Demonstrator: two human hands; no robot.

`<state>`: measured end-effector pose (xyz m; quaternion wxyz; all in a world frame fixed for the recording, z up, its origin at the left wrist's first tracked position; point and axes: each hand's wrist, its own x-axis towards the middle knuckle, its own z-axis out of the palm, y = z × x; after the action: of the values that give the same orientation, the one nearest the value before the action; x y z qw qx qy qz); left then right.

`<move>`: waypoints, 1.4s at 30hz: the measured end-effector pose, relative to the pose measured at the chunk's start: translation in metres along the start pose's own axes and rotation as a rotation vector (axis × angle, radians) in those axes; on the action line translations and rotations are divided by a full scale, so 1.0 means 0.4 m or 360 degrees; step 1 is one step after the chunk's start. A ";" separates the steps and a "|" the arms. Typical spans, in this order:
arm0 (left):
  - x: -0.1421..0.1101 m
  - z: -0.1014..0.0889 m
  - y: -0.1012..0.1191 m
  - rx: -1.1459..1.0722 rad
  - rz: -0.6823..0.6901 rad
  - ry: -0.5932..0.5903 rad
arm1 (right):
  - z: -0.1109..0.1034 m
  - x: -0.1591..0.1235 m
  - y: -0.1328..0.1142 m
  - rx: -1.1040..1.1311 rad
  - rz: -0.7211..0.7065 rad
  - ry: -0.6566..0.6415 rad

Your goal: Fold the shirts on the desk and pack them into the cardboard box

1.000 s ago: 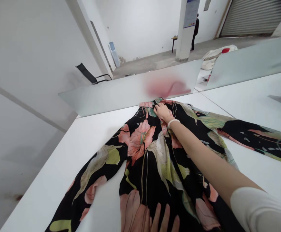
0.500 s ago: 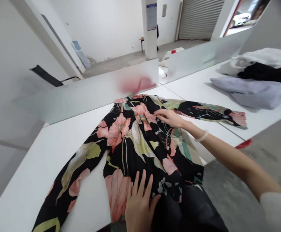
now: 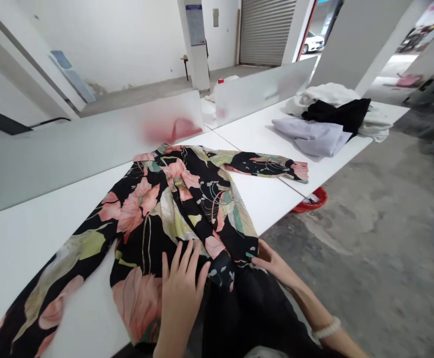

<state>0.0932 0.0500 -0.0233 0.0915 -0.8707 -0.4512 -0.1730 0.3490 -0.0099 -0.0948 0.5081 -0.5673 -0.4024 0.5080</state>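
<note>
A black long-sleeved blouse [image 3: 137, 209] with pink, green and cream flowers lies spread front up on the white table [image 3: 78, 318]. Its collar points to the frosted divider and both sleeves reach outward. My left hand [image 3: 181, 288] rests flat on the lower front, fingers spread. At the lower right hem, my right hand [image 3: 274, 263] pinches the blouse's edge between thumb and fingers, some of them hidden under the cloth. A pale bracelet [image 3: 327, 328] circles my right wrist. The hem hangs over the table's front edge near my dark clothing.
Folded lavender cloth [image 3: 314, 135], a black garment [image 3: 338, 115] and white cloths [image 3: 323, 93] are heaped on the table at the right. A frosted divider [image 3: 101, 141] runs along the back. Below the table's right edge sits a red basket [image 3: 316, 200].
My right hand has moved from the blouse's chest down to the lower right hem and taken hold there. My left hand stays flat on the front. The view has swung right.
</note>
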 end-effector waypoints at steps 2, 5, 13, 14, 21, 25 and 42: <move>0.011 0.014 0.013 0.0018 0.0017 -0.0107 | 0.010 0.002 -0.014 -0.0083 -0.0053 -0.0148; -0.002 0.033 0.015 0.0049 0.0017 -0.0212 | -0.018 0.005 -0.050 -0.0204 -0.0050 -0.0118; -0.032 0.019 -0.005 0.0013 -0.0057 -0.0268 | -0.165 0.014 -0.074 -0.0168 -0.0163 0.0923; -0.032 0.018 -0.005 -0.0006 -0.0065 -0.0275 | -0.182 0.019 -0.067 -0.0169 -0.0191 0.1012; -0.040 0.014 -0.003 -0.0307 -0.0177 -0.0243 | -0.279 0.057 -0.039 -0.0670 -0.0253 0.1138; -0.035 -0.003 -0.004 -0.0726 -0.0514 0.0027 | -0.186 0.037 -0.082 -0.1492 -0.0579 0.1014; 0.015 -0.070 -0.028 -0.0906 -0.1383 0.0480 | 0.109 0.043 -0.183 -0.1832 -0.1133 -0.0729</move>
<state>0.0810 0.0522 0.0048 -0.1644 -0.5597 -0.6870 -0.4333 0.3130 0.0259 -0.0241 0.1659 -0.4588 -0.8640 0.1248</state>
